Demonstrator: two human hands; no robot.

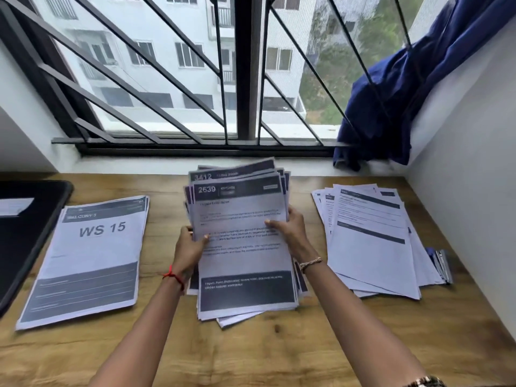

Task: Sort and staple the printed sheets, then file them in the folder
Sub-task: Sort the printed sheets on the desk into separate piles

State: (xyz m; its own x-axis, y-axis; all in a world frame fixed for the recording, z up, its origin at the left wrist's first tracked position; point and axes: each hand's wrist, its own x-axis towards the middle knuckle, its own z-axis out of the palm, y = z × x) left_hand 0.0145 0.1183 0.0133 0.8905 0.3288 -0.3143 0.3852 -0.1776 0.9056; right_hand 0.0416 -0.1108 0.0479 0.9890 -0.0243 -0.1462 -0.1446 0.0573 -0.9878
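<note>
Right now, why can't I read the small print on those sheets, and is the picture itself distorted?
Head view: the wide-angle lens splays the window frame and side walls outward toward the picture's edges. Soft daylight comes from the window, with no hard shadows or glare. Body text on the middle stack is smeared and only the large 2639 reads. The left stack shows WS 15 clearly, but its finer lines blur.

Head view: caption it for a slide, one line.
Left hand and right hand hold a sheet stack at the desk, WS 15 pile to its left, second pile to its right.
</note>
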